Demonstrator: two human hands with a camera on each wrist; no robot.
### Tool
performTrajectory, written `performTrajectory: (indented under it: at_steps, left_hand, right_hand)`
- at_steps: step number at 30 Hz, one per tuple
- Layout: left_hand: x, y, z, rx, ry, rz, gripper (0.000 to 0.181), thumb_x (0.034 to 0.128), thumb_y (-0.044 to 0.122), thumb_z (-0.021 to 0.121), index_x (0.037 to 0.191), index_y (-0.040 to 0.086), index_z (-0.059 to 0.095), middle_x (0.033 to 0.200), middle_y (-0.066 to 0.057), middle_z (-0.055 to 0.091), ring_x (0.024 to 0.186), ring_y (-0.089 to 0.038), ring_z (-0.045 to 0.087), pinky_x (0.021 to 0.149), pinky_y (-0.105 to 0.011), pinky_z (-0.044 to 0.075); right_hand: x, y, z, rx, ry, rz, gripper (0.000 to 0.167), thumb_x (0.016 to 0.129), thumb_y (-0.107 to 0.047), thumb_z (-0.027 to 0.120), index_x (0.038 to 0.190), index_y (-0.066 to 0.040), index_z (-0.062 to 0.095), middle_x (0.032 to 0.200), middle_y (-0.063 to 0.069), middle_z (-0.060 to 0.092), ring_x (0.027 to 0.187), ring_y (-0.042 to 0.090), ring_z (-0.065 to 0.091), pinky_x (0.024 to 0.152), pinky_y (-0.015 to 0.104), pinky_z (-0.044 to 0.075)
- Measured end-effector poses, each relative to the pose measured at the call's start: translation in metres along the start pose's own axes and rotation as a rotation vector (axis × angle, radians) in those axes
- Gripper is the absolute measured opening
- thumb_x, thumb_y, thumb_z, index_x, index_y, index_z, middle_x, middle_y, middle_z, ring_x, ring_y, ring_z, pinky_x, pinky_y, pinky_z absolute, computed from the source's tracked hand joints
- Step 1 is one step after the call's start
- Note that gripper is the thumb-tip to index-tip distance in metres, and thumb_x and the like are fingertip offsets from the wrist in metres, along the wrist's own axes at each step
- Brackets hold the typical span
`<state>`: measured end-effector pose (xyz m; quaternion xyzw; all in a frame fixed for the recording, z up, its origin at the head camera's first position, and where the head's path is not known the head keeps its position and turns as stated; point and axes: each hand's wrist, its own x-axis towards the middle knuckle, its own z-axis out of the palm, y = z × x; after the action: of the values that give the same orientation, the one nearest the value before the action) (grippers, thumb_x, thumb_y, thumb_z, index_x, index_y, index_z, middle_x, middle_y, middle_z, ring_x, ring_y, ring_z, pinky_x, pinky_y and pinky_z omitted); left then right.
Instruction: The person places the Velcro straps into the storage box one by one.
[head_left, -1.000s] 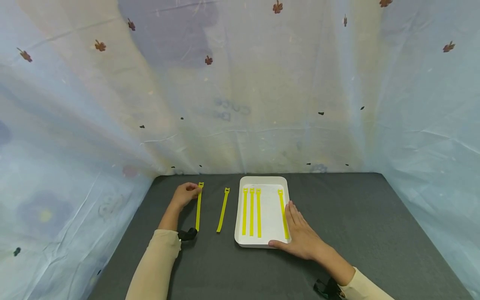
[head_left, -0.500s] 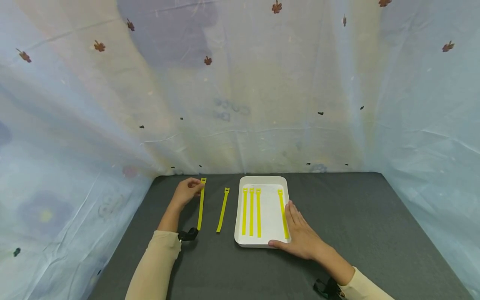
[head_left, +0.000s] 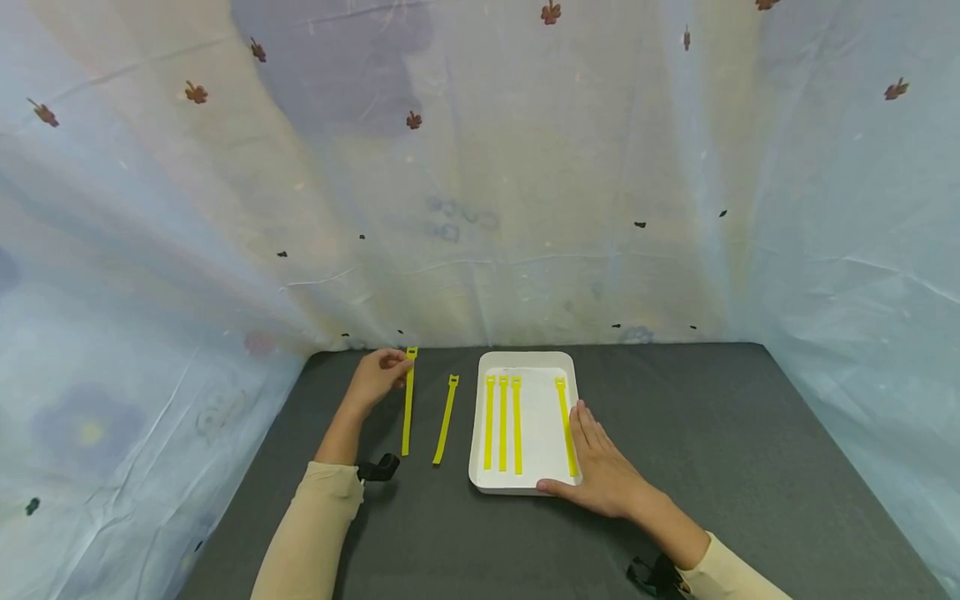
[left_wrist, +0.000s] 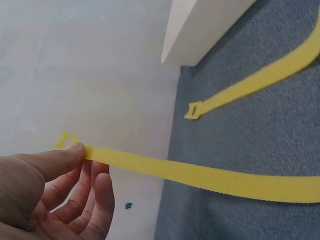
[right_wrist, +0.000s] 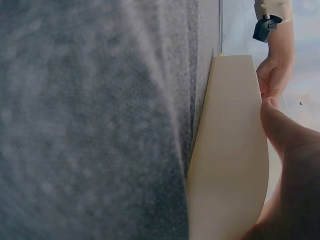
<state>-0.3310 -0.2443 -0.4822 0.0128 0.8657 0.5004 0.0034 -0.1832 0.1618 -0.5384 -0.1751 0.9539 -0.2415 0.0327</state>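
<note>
My left hand [head_left: 377, 379] pinches a yellow hook-and-loop cable tie [head_left: 408, 408] between thumb and fingertips, just below its slotted head. In the left wrist view the held cable tie [left_wrist: 220, 180] stretches off to the right. A second cable tie [head_left: 446, 421] lies on the table between that hand and a white tray [head_left: 527, 361]. Several more cable ties [head_left: 517, 429] lie lengthwise inside the tray, most at its left side and one along its right. My right hand [head_left: 606, 475] rests straight-fingered on the tray's right side, its thumb at the near rim.
A dark grey cloth [head_left: 705, 433] covers the table. A pale patterned curtain [head_left: 525, 208] rises behind its far edge and on both sides. In the right wrist view the tray's outer wall [right_wrist: 230, 145] fills the middle.
My left hand has shifted a little away from me and to the right, carrying its cable tie up off the cloth. The right hand and tray stay put.
</note>
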Motion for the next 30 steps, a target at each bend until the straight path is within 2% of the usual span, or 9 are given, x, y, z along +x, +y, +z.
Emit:
performTrajectory:
  at_steps: [7,12,15,30]
  left_hand:
    - [-0.004,0.016,0.003,0.021,0.002,0.036,0.032,0.1086,0.026,0.069,0.131,0.003,0.067,0.12,-0.02,0.072,0.1,-0.034,0.074,0.095,-0.057,0.061]
    - [-0.006,0.026,0.006,0.011,0.001,0.091,0.032,0.1089,0.024,0.068,0.13,0.001,0.066,0.12,-0.021,0.072,0.102,-0.038,0.073,0.084,-0.041,0.064]
    - [-0.006,0.032,0.008,-0.001,-0.007,0.112,0.033,0.109,0.024,0.068,0.131,-0.001,0.066,0.123,-0.022,0.071,0.104,-0.04,0.072,0.081,-0.035,0.064]
    - [-0.009,0.059,0.017,-0.051,-0.03,0.16,0.032,0.1076,0.025,0.07,0.129,0.001,0.067,0.122,-0.02,0.073,0.098,-0.028,0.075,0.081,-0.035,0.065]
  right_hand:
    - [0.0,0.0,-0.001,0.0,-0.007,0.007,0.137,0.087,-0.083,0.066,0.169,0.007,0.003,0.179,0.023,-0.004,0.166,0.039,0.003,0.133,0.058,0.016]
    - [-0.002,-0.002,-0.004,0.015,0.002,-0.006,0.135,0.089,-0.08,0.068,0.168,0.008,0.004,0.178,0.026,-0.003,0.166,0.041,0.003,0.132,0.06,0.017]
    - [-0.002,-0.003,-0.005,0.025,-0.003,-0.009,0.134,0.09,-0.079,0.068,0.168,0.008,0.004,0.178,0.026,-0.004,0.166,0.041,0.003,0.132,0.06,0.017]
    - [-0.002,-0.003,-0.005,0.017,0.002,-0.013,0.135,0.089,-0.08,0.068,0.168,0.008,0.004,0.178,0.026,-0.003,0.166,0.041,0.004,0.132,0.06,0.018]
